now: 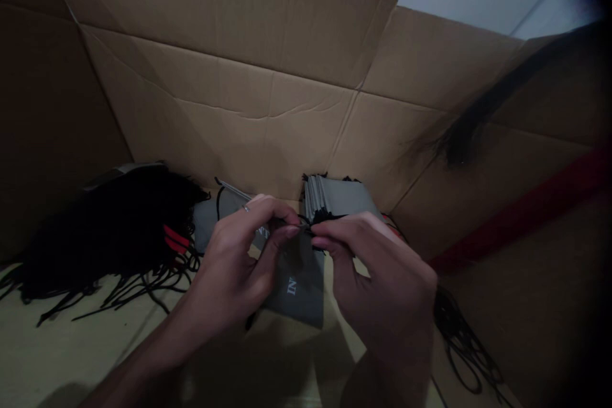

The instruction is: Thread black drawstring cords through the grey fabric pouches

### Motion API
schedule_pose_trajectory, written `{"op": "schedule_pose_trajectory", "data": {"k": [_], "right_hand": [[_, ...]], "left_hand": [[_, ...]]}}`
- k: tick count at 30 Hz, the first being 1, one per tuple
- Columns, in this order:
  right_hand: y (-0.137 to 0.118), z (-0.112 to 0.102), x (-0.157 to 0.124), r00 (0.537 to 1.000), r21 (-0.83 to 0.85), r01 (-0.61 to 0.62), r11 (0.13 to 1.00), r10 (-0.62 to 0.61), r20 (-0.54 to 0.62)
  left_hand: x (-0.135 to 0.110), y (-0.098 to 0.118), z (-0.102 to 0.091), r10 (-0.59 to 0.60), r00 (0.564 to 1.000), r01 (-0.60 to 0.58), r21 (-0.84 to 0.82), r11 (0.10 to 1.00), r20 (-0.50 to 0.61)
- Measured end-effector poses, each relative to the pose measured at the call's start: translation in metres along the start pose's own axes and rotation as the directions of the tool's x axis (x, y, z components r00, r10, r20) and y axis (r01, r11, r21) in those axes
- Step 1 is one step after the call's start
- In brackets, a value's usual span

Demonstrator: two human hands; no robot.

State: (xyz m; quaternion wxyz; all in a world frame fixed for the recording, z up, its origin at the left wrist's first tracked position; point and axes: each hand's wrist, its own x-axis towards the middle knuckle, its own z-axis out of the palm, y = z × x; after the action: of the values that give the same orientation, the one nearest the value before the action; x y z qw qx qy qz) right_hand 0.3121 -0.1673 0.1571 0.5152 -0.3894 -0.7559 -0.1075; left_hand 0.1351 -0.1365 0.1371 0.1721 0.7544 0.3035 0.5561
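Note:
My left hand (241, 255) is closed in a pinch, thumb and forefinger on the top edge of a grey drawstring pouch (303, 290). The pouch hangs below my fingers and shows white letters, partly hidden. My right hand (377, 274) is pinched shut close beside the left fingertips, on what looks like a black cord (308, 227) at the pouch's mouth. The fingertips nearly touch, so the exact grip is hard to see. Behind my hands stands a stack of grey pouches (347, 196) with black cords. Another grey pouch (205, 223) lies beyond my left hand.
At left lies a large heap of black cords (109, 236) with a red strip (176, 240) by it. A looped bundle of black cord (466, 344) is at right. Cardboard walls (239, 76) rise behind and at the sides. Dark hair (473, 124) hangs in at upper right.

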Motion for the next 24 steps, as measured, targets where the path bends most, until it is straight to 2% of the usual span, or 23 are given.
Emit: {"op": "schedule_pose_trajectory", "data": {"k": [4,8,13,21,24], "right_hand": [[-0.001,-0.001,0.0,0.999,0.019,-0.032,0.999,0.031,0.022],[0.002,-0.003,0.0,0.997,0.07,-0.007,0.998,0.001,0.081],[0.007,0.0,-0.001,0.986,0.116,0.07,0.991,-0.087,0.141],[0.011,0.018,0.0,0.958,0.14,0.23,0.963,-0.249,0.139],[0.01,0.021,0.0,0.958,0.135,0.217,0.967,-0.238,0.161]], "left_hand": [[-0.001,0.001,-0.001,-0.023,1.0,0.023,-0.007,1.0,0.002],[-0.002,0.001,-0.006,-0.082,0.996,0.083,-0.016,0.996,0.035],[0.001,0.001,-0.016,-0.15,0.983,0.152,-0.004,0.988,0.102],[0.004,-0.004,-0.024,-0.277,0.948,0.281,0.0,0.96,0.155],[0.006,-0.005,-0.025,-0.276,0.95,0.285,-0.043,0.958,0.147]]}}
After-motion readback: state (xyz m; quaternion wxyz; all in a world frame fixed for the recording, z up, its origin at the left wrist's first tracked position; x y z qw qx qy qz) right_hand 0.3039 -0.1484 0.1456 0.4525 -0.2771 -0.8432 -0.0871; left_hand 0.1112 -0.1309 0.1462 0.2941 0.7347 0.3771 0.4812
